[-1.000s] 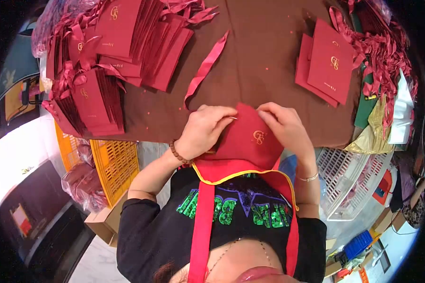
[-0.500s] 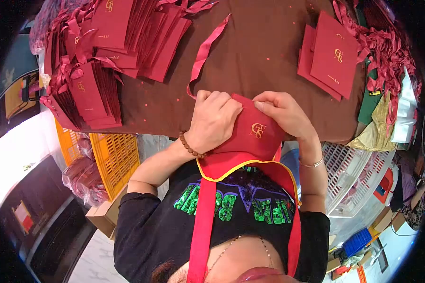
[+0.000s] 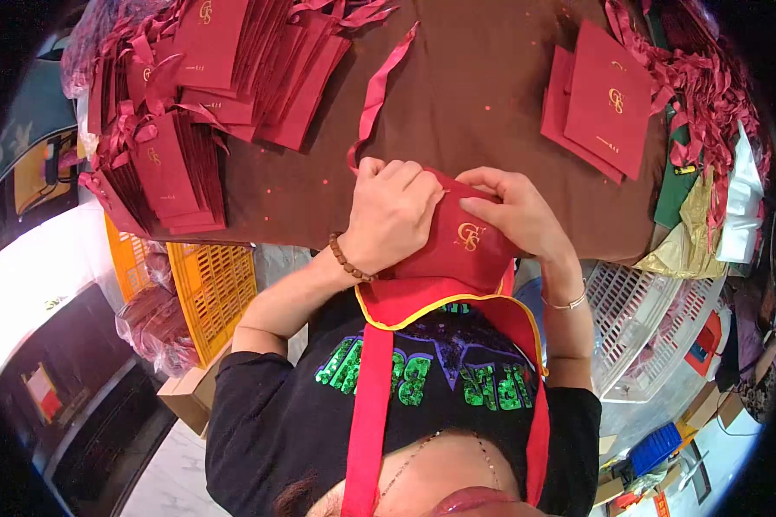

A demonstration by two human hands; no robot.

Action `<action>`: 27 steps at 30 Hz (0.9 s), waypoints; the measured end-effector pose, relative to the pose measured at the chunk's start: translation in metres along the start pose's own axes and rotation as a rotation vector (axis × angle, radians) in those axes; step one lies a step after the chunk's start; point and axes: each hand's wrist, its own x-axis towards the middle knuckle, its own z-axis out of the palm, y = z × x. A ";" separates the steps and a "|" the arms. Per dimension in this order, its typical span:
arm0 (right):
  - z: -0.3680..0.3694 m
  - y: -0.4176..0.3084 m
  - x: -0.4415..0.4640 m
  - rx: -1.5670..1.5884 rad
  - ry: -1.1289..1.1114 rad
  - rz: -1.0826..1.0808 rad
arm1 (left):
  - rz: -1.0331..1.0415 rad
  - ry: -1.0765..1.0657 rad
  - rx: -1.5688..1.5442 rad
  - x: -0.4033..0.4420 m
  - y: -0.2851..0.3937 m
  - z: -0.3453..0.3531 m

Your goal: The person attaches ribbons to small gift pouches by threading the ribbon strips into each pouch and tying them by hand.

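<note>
A dark red paper bag (image 3: 469,250) with a gold monogram rests against the front of my red apron (image 3: 422,297), near the table edge. My left hand (image 3: 394,208), with a brown bead bracelet, is closed on the bag's upper left edge. A dark red ribbon (image 3: 379,90) runs from beneath that hand up across the table, its far end loose. My right hand (image 3: 513,208) pinches the bag's upper right edge between thumb and curled fingers. Both sets of fingertips lie close together at the top edge, and they partly hide where the ribbon meets the bag.
Stacks of red bags with ribbons (image 3: 168,168) stand on the brown tablecloth (image 3: 457,86) at left. More red bags (image 3: 608,108) lie at right beside a heap of ribbons (image 3: 703,95). A yellow crate (image 3: 211,297) and a white basket (image 3: 638,332) flank me below the table.
My right thumb and fingers have shifted slightly left and curled more at the bag's top edge. My left hand and the ribbon have moved only a little.
</note>
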 end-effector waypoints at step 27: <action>-0.003 0.002 -0.005 0.392 -0.082 0.076 | -0.024 0.081 -0.091 0.004 -0.006 -0.010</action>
